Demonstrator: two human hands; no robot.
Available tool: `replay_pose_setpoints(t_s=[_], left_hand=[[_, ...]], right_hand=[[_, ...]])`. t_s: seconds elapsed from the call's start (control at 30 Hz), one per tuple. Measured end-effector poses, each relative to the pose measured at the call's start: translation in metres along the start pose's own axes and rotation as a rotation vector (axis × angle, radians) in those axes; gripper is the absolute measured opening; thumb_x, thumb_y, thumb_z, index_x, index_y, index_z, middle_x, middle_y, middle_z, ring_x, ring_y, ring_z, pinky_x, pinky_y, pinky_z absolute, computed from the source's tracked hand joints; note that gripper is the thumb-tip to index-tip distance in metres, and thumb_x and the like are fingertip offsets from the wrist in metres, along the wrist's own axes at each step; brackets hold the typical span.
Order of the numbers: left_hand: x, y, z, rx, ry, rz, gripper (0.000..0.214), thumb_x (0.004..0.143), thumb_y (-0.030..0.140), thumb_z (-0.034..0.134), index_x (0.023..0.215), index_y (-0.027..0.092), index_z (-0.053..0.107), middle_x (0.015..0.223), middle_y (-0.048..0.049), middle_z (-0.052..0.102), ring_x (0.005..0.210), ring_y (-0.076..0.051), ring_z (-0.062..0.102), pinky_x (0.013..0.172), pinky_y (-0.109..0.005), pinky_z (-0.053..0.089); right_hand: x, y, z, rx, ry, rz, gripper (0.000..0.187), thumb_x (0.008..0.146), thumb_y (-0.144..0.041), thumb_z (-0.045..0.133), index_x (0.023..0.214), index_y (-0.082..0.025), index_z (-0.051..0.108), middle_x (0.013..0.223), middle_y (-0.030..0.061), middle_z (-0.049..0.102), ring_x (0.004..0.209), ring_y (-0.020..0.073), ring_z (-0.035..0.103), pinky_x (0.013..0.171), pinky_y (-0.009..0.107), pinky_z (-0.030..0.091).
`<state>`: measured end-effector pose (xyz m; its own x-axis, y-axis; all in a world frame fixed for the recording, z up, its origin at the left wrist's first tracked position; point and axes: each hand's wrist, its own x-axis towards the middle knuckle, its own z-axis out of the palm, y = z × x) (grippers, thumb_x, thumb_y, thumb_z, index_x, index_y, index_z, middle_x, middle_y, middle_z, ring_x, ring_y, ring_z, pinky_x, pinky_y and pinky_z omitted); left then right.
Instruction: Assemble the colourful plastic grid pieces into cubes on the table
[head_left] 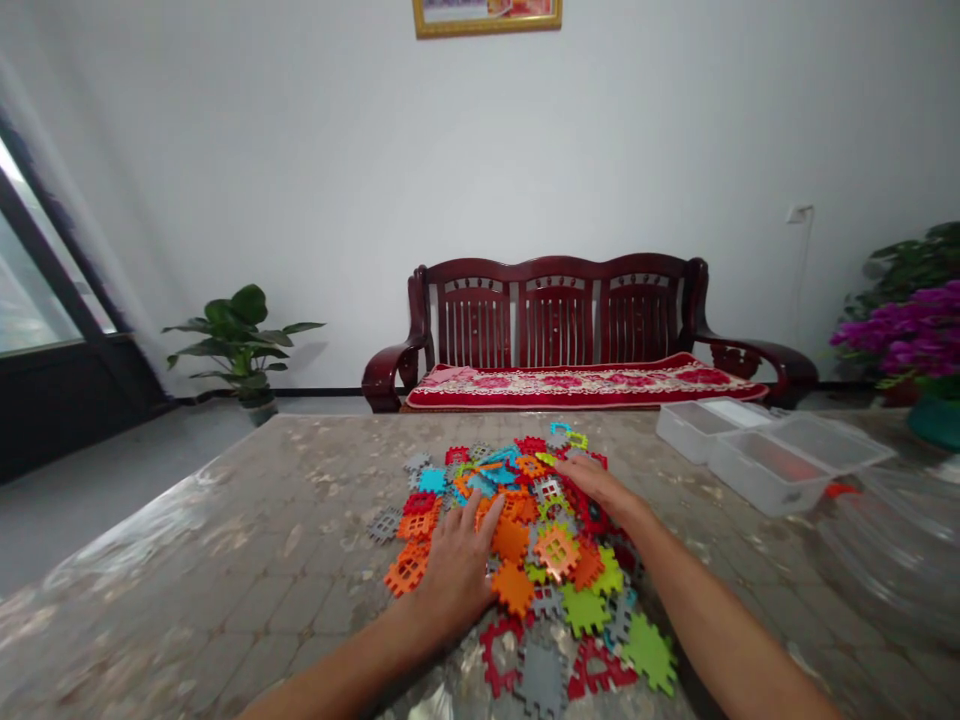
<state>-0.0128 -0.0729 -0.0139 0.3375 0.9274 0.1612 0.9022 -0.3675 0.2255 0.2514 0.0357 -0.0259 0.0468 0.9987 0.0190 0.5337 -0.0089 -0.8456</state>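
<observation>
Far left: a dark-framed window (pixel 45 300), then a potted plant (pixel 240 340) on the floor against the wall.

Foreground: a table (pixel 225 560) with a glossy, stone-patterned top runs across the full width of the view.

Centre: a pile of tiles (pixel 556 550) lies on the table directly in front of the person. They are flat plastic interlocking pieces in orange, red, green, blue and grey. A few pieces lie loose at the near edge of the pile.

Left hand (pixel 457 570): palm down, fingers spread and extended, resting flat on the left part of the pile over orange tiles. It grasps no piece.

Right hand (pixel 592 485): palm down, fingers stretched out toward the left, lying on the far right part of the pile among red and grey tiles. It is not closed around any piece.

Behind the table: a dark wooden bench (pixel 570 330) with a red cushion stands against the wall.

Right: two clear plastic boxes (pixel 795 460) stand side by side on the table, well apart from the pile. Purple flowers (pixel 911 330) stand at the far right edge
</observation>
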Motion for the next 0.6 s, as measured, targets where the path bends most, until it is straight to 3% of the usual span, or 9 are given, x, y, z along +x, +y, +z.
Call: replay_pose_setpoints(t_s=[0.1, 0.23, 0.37, 0.47, 0.6], left_hand=[[0.011, 0.007, -0.002, -0.009, -0.016, -0.042, 0.077, 0.076, 0.030, 0.065, 0.151, 0.027, 0.047, 0.159, -0.0140, 0.041, 0.140, -0.039, 0.042, 0.115, -0.056, 0.032], [0.026, 0.012, -0.003, -0.052, -0.014, -0.101, 0.077, 0.070, 0.008, 0.059, 0.146, 0.025, 0.053, 0.158, -0.0139, 0.042, 0.137, -0.037, 0.045, 0.110, -0.050, 0.041], [0.044, 0.016, 0.008, -0.195, 0.045, -0.106, 0.064, 0.076, 0.012, 0.060, 0.140, 0.022, 0.058, 0.153, -0.0147, 0.045, 0.137, -0.034, 0.047, 0.111, -0.046, 0.042], [0.057, 0.016, 0.019, -0.362, 0.119, -0.045, 0.053, 0.077, 0.020, 0.067, 0.130, 0.020, 0.063, 0.146, -0.0150, 0.049, 0.133, -0.030, 0.051, 0.112, -0.041, 0.041], [0.074, 0.012, 0.022, -0.533, 0.212, -0.012, 0.048, 0.071, 0.014, 0.070, 0.119, 0.020, 0.066, 0.131, -0.0103, 0.060, 0.121, -0.024, 0.060, 0.108, -0.039, 0.045]], right_hand=[[-0.002, -0.008, 0.001, 0.124, -0.081, 0.055, 0.037, 0.073, -0.059, 0.064, 0.063, -0.023, 0.062, 0.068, 0.0010, 0.065, 0.074, 0.0223, 0.060, 0.071, 0.033, 0.047], [-0.010, -0.023, 0.002, 0.271, -0.215, 0.020, 0.032, 0.070, -0.054, 0.070, 0.074, -0.022, 0.070, 0.083, 0.0034, 0.073, 0.087, 0.0240, 0.064, 0.082, 0.034, 0.049], [-0.013, -0.034, 0.007, 0.308, -0.287, 0.053, 0.032, 0.063, -0.044, 0.072, 0.086, -0.021, 0.071, 0.086, 0.0003, 0.074, 0.083, 0.0220, 0.064, 0.077, 0.032, 0.049], [-0.012, -0.039, 0.009, 0.292, -0.276, 0.049, 0.029, 0.058, -0.039, 0.069, 0.080, -0.021, 0.070, 0.078, -0.0008, 0.071, 0.077, 0.0204, 0.062, 0.069, 0.029, 0.046], [-0.009, -0.050, 0.004, 0.348, -0.176, 0.032, 0.025, 0.056, -0.039, 0.064, 0.074, -0.022, 0.066, 0.071, -0.0010, 0.067, 0.071, 0.0198, 0.060, 0.063, 0.028, 0.044]])
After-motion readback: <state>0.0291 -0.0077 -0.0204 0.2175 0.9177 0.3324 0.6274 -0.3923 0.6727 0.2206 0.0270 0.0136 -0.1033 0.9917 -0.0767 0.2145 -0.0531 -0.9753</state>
